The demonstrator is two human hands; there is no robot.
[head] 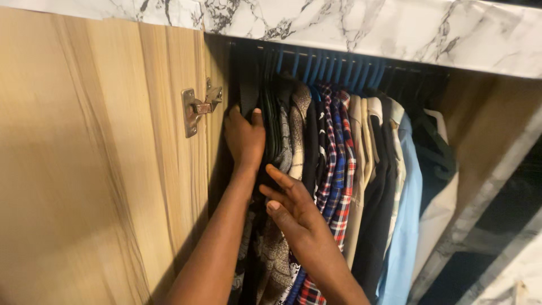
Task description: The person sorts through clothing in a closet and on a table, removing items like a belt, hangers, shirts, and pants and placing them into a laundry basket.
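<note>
Head view, looking into an open wardrobe. Wooden door [96, 169] swung out at left, metal hinge [197, 107] on its inner edge. Marble-patterned top panel [367, 28] runs across the upper edge.

Rail end, left side: left hand [244, 138] raised against the dark garments [270, 121] hanging first on the rail. Fingers together, curled around the edge of that dark bundle; fingertips hidden behind the cloth, thumb showing on the near side. Cannot tell how firm the grip is.

Right hand [291, 206] lower, just beside the left forearm. Fingers straight and slightly apart, pressed flat against the front of a grey patterned shirt [294, 141], holding nothing.

Row of clothes hangs tightly packed on blue hangers [333, 68]. From left: dark garments, grey patterned shirt, red and blue plaid shirt [341, 175], beige shirt [357, 169], black garment [379, 203], light blue shirt [407, 214], then a white garment [440, 203] near the right wall of the wardrobe. Dark hangers [435, 147] sit loose at the right end of the rail.
</note>
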